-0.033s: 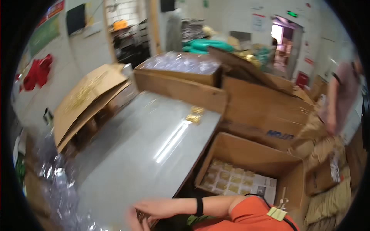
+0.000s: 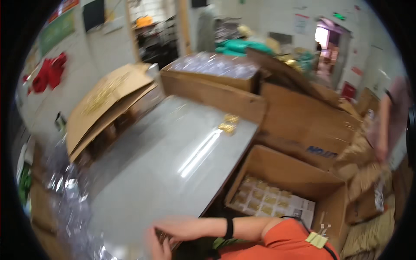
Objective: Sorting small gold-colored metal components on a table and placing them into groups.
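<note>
My right hand reaches in from the right over the near edge of a grey-topped table, a black band on its wrist. Its fingers curl, smeared by motion, around a small dark thing that I cannot make out. Just below, at the lower edge, are more blurred fingers, apparently my left hand's, close against the right. A small pile of shiny gold pieces lies at the table's far right. Beside my right arm stands an open cardboard box, with rows of small gold-and-white packets and a printed sheet inside.
Clear plastic packages crowd the table's left side. A cardboard sheet with gold strands rests at the far left. Behind the table stands a box of clear packages. Another person stands at the right near stacked brown paper.
The whole view has shifted, so the table, boxes and my hands sit a little farther right in the picture. My hands stay together at the table's near edge.
</note>
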A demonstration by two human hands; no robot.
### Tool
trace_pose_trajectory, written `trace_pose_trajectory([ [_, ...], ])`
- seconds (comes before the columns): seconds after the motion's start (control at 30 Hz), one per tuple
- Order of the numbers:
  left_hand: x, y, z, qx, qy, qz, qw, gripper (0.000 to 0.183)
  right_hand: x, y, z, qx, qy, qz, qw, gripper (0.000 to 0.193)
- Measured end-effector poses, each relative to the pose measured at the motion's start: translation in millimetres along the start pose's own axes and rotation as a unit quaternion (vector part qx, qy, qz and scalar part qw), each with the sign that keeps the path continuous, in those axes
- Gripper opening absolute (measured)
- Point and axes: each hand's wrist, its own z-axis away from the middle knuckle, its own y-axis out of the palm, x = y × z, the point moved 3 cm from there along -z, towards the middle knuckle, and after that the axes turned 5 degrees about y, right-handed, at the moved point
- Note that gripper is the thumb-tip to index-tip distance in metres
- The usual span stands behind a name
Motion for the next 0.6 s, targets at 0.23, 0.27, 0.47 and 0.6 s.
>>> trace_pose_trajectory([
  [0.23,-49.3,-18.8,-7.0,-0.085,-0.029,0.072,0.993,0.074,-6.3,-5.2,11.9,-0.074,-0.068,0.184,0.978,0.052],
  [0.27,-57.2,-23.9,-2.8,-0.083,-0.049,0.063,0.993,0.078,-2.5,-9.3,16.4,-0.076,-0.066,0.198,0.975,0.059],
  [0.47,-61.9,-38.2,21.9,-0.06,-0.14,-0.051,0.987,0.058,-0.8,1.8,8.6,0.022,-0.08,0.247,0.965,0.063],
  [0.6,-53.4,-23.2,-0.3,-0.049,-0.122,-0.011,0.991,0.046,-0.8,2.8,11.6,0.005,-0.084,0.264,0.961,0.058],
])
